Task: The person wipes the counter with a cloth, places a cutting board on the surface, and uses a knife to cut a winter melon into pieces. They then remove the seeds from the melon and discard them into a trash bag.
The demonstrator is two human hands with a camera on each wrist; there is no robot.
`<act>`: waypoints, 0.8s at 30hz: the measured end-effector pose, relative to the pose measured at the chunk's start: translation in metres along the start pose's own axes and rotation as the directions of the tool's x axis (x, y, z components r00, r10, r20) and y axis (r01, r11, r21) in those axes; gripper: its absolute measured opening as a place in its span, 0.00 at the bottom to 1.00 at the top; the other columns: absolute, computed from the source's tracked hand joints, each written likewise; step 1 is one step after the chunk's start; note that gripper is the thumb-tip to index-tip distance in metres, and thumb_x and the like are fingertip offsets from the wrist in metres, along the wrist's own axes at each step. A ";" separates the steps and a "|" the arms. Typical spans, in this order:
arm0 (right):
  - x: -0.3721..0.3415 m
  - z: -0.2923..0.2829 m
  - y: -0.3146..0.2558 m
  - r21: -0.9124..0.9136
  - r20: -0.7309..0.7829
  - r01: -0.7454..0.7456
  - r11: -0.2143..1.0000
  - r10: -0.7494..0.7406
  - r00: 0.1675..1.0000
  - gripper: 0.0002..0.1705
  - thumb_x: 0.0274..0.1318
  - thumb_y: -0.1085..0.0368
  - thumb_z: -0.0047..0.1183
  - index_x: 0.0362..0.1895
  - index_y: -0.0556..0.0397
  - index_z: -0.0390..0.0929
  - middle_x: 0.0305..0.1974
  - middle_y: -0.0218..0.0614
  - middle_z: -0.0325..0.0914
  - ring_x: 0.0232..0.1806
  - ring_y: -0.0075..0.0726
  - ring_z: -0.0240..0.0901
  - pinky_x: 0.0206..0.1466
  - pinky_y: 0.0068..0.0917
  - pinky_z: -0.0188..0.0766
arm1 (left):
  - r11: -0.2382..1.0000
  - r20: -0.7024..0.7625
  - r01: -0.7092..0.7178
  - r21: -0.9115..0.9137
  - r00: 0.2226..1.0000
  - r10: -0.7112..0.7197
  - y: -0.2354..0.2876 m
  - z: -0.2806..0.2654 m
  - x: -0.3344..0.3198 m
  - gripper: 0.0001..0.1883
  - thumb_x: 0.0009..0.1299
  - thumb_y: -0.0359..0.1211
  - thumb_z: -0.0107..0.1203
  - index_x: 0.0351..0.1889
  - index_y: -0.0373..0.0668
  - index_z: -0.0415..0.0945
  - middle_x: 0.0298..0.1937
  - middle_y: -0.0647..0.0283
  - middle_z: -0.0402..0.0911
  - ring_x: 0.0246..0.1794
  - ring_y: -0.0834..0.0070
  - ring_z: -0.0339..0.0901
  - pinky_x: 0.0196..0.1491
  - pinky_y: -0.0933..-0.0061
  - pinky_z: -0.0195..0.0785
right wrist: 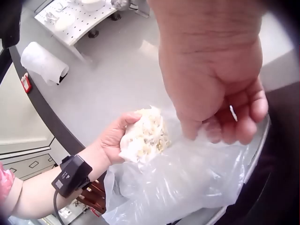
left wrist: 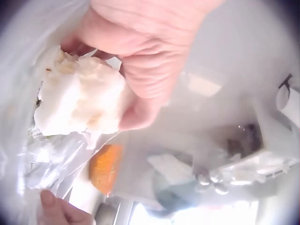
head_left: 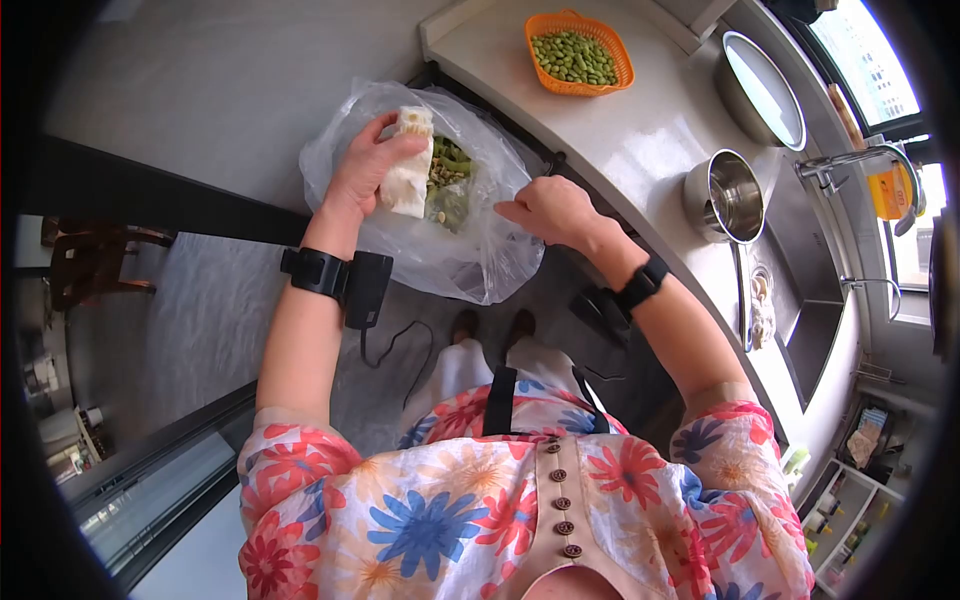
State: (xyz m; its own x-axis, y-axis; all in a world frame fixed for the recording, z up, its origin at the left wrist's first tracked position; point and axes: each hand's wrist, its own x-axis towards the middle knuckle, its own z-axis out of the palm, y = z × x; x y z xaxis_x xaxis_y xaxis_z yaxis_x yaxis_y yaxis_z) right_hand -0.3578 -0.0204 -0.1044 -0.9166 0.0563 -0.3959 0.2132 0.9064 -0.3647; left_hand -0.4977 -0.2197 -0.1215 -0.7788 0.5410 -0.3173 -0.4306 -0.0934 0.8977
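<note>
The left hand (head_left: 367, 165) grips a rough white clump (head_left: 408, 165) over the mouth of a clear plastic bag (head_left: 400, 250). Green pods and scraps (head_left: 450, 160) lie inside the bag. In the left wrist view the thumb and fingers of the left hand (left wrist: 140, 51) curl round the clump (left wrist: 77, 98). The right hand (head_left: 560, 212) pinches the bag's rim on its right side. Seen from the right wrist, the fingers of this hand (right wrist: 225, 89) are curled, with a small white sliver (right wrist: 233, 113) at them and the bag (right wrist: 183, 173) below.
On the counter (head_left: 640, 130) stand an orange basket of green beans (head_left: 575, 58), a steel pot (head_left: 722, 195) and a large bowl (head_left: 762, 90). Farther right is a sink (head_left: 800, 270) with a tap (head_left: 860, 155). A brown wooden stool (head_left: 100, 262) is at the left.
</note>
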 end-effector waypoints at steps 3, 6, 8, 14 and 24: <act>-0.016 -0.001 0.005 0.414 -0.037 0.007 0.910 0.009 0.999 0.23 0.56 0.51 0.53 0.22 0.59 0.79 0.17 0.38 0.76 0.22 0.36 0.78 0.28 0.31 0.73 | 0.963 -0.002 -0.019 0.270 1.000 0.021 -0.003 0.000 -0.003 0.33 0.54 0.34 0.64 0.58 0.40 0.67 0.48 0.58 0.75 0.49 0.67 0.75 0.50 0.66 0.72; -0.023 0.010 0.008 0.659 -0.127 0.028 0.752 0.075 0.989 0.23 0.59 0.57 0.56 0.16 0.58 0.71 0.14 0.27 0.68 0.18 0.18 0.69 0.22 0.20 0.67 | 0.223 0.193 -0.268 0.937 0.932 0.308 -0.010 0.005 -0.010 0.35 0.47 0.38 0.66 0.57 0.52 0.69 0.54 0.53 0.71 0.53 0.53 0.69 0.52 0.54 0.69; -0.031 0.011 0.000 0.677 -0.164 0.033 0.735 0.106 0.981 0.23 0.60 0.57 0.55 0.16 0.57 0.71 0.15 0.25 0.68 0.19 0.17 0.68 0.23 0.20 0.67 | 0.069 0.197 -0.228 0.971 0.932 0.304 -0.011 0.016 -0.019 0.35 0.47 0.39 0.66 0.58 0.51 0.69 0.56 0.52 0.68 0.55 0.53 0.68 0.53 0.52 0.68; -0.071 0.028 -0.007 0.786 -0.316 0.136 0.602 0.204 0.927 0.13 0.58 0.60 0.55 0.38 0.58 0.76 0.20 0.31 0.75 0.22 0.21 0.73 0.28 0.21 0.71 | -0.054 0.289 -0.292 0.955 0.871 0.398 -0.022 0.010 -0.007 0.35 0.52 0.42 0.65 0.59 0.47 0.68 0.63 0.46 0.62 0.60 0.49 0.63 0.58 0.51 0.62; -0.260 0.091 0.022 0.678 -0.501 0.031 0.735 0.431 0.751 0.15 0.53 0.63 0.56 0.46 0.51 0.75 0.25 0.39 0.78 0.28 0.39 0.77 0.36 0.32 0.73 | 0.302 0.485 -0.629 0.716 0.760 0.432 -0.016 0.021 -0.019 0.21 0.63 0.29 0.56 0.55 0.36 0.71 0.56 0.53 0.72 0.56 0.58 0.69 0.63 0.62 0.58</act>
